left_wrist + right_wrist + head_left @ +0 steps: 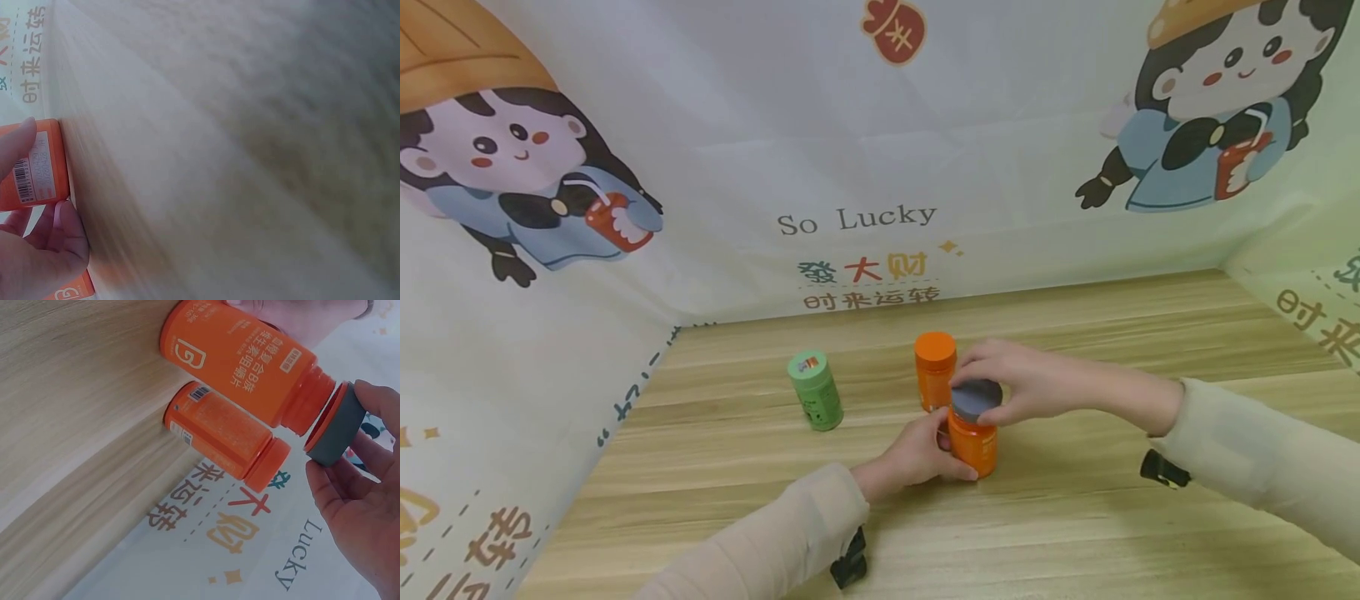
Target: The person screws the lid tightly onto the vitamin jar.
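My left hand grips an orange bottle low on its body, and the bottle stands upright on the wooden table. Between the fingers and thumb of my right hand is a grey lid with an orange inside. In the right wrist view the lid is off the bottle, tilted just over its open threaded neck. What is inside the bottle does not show. A barcode label faces the left wrist camera, beside my left thumb.
Right behind the gripped bottle stands a second orange bottle with an orange lid on. Farther left is a green canister with its lid on. Printed cloth walls enclose the wooden table at the back and sides.
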{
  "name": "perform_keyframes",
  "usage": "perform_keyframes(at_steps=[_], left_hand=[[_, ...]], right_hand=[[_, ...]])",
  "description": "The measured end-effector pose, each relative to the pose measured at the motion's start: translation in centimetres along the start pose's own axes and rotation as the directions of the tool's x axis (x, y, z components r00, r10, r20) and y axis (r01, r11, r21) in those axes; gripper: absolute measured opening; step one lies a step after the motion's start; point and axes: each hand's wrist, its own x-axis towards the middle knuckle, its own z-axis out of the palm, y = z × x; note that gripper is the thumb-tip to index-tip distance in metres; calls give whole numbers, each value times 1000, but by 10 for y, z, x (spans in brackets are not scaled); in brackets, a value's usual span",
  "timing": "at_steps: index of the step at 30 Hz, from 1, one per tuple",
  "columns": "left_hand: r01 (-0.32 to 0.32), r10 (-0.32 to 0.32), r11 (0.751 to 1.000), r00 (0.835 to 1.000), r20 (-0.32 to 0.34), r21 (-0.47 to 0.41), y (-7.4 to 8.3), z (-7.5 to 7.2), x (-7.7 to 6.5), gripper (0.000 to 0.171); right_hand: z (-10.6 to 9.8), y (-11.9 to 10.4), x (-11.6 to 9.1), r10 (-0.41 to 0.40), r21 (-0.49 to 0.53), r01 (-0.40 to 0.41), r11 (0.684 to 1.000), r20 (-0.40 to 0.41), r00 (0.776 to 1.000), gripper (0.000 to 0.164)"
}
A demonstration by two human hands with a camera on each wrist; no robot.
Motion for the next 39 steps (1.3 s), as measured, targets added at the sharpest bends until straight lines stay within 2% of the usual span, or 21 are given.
perform_keyframes(at_steps=[4, 20, 25, 39], left_hand=[[-1, 1, 1000, 1000, 1, 8, 0, 0, 0, 57], [-1, 1, 1000, 1000, 7, -14, 0, -1, 1, 60], [0, 0, 1000, 1000, 6, 7, 0, -1, 1, 60], [-16, 16, 1000, 1000, 9, 13, -1, -1, 2, 60]], right_hand=[[3, 0, 1, -7, 8, 7, 1000, 26, 1000, 35], [7, 2, 4, 62, 18, -63, 998, 72, 995, 37], [7, 2, 5, 74, 7, -75, 997, 80, 994, 38], [11, -1, 5, 100, -89, -98, 991, 19, 995, 44]])
